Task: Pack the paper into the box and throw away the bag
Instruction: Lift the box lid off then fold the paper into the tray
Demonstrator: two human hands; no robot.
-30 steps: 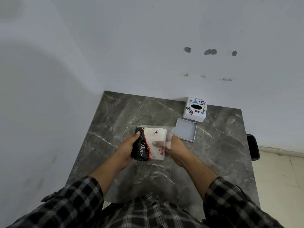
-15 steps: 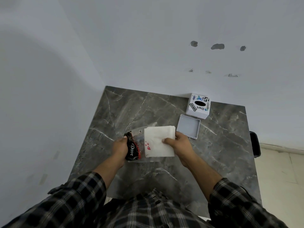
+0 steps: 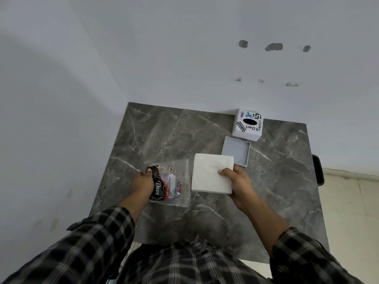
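A square stack of white paper (image 3: 209, 173) is held by my right hand (image 3: 239, 184), thumb on top, just above the grey marble table (image 3: 184, 136). My left hand (image 3: 144, 182) grips the left end of the empty clear plastic bag (image 3: 174, 181) with black and red print, which lies flat on the table. The white box (image 3: 248, 124) with stickers and an oval hole on top stands at the far right by the wall. Its shallow grey tray (image 3: 236, 151) lies open in front of it, touching the paper's far right corner.
White walls close the table in at the back and left. A dark object (image 3: 317, 170) sits on the floor past the table's right edge. My checked sleeves fill the bottom of the view.
The paper stack has come fully out of the bag and moved right with my right hand. The bag stays in my left hand, now flat and empty.
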